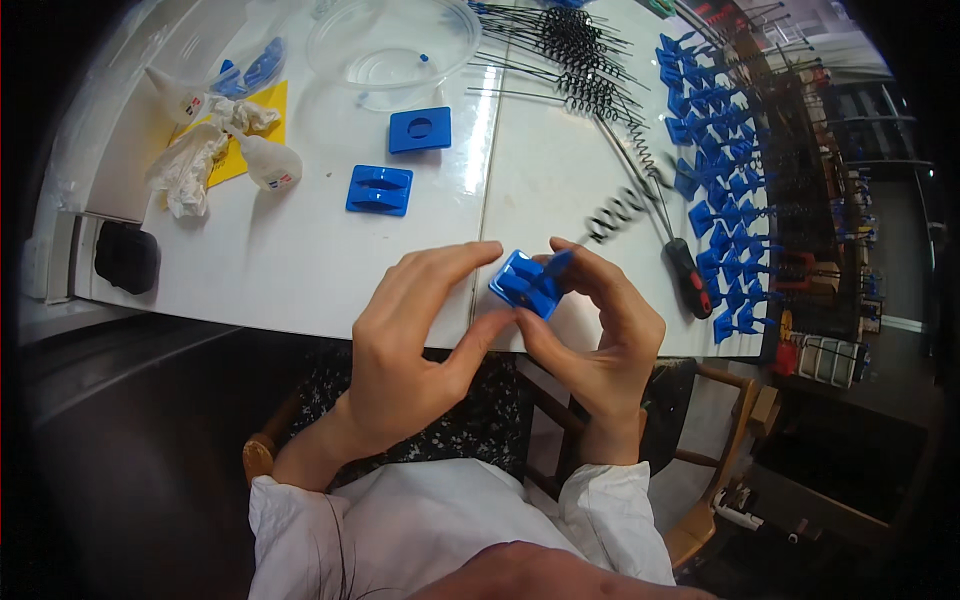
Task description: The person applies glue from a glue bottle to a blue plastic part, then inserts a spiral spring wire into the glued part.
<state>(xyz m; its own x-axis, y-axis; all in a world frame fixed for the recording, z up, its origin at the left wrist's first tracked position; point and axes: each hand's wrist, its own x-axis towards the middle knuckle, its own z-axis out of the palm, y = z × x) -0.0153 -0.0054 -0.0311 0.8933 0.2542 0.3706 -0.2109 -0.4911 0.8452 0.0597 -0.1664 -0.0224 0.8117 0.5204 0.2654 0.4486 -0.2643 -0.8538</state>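
1. The blue block (526, 283) sits between both hands just over the near table (300, 270) edge, slightly right of centre, tilted with one corner up.
2. The left hand (415, 335) is closed on the block: forefinger along its upper left edge, thumb under its lower corner.
3. The right hand (600, 335) is closed on it too, thumb at the bottom, fingertips curled over the upper right side, where a small blue clip (558, 262) stands at the block's 1 o'clock.
4. Judged by looks, the block is moulded plastic: light, stiff, smooth and a bit slippery, not fragile. Its flat outer edges look like the safest hold, clear of the ribbed face.
5. At 11 o'clock from the hands lie a slotted blue block (380, 190) and a blue block with a round hole (420, 129).
6. At 10 o'clock, a yellow sheet (268, 108) carries white gloves (195, 160) and two small white bottles with small labels, one (270, 162) at its lower edge.
7. At 2 o'clock lies a screwdriver (688, 275), with springs (618, 212) and rows of blue clips (720, 170) beyond.
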